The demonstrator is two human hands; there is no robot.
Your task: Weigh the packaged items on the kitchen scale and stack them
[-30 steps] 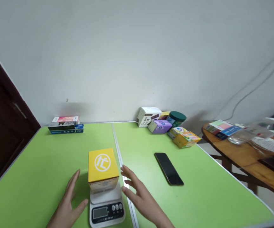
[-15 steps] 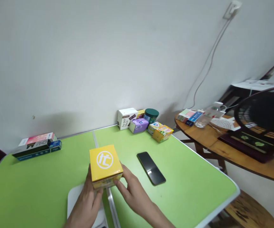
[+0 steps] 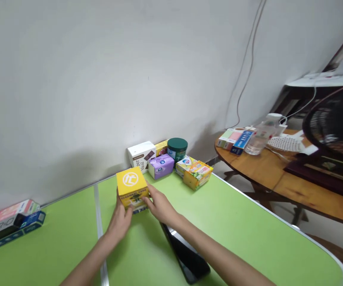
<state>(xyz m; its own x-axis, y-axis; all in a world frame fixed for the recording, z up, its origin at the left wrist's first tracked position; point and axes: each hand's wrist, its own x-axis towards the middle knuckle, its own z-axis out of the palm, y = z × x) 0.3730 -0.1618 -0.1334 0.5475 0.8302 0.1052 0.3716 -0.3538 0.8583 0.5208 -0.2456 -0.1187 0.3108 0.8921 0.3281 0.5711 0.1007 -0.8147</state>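
Observation:
Between my two hands is a yellow box (image 3: pixel 132 188) with a white round emblem on its top. My left hand (image 3: pixel 120 217) is closed on its left side, the thumb on the near face. From the right, my right hand (image 3: pixel 159 202) grips the same box, with its thumb on the near face too. Just behind the box stands a white carton (image 3: pixel 141 154) with dark print. Right of that carton lies a purple soft pack (image 3: pixel 160 166). A black phone (image 3: pixel 186 254) lies under my right forearm, which partly covers it.
A green-lidded jar (image 3: pixel 177 147), a small yellow box (image 3: pixel 161 148) and yellow-green packs (image 3: pixel 194 172) stand by the wall. Several boxes (image 3: pixel 13 224) lie at the far left of the green table (image 3: pixel 70 238). A wooden side table (image 3: pixel 266 178) holds a plastic jug (image 3: pixel 259 137) and a fan (image 3: pixel 338 127).
Both hands have carried the yellow box away from me toward the white carton by the wall. The view has turned right, and the white object formerly under my hands is out of view.

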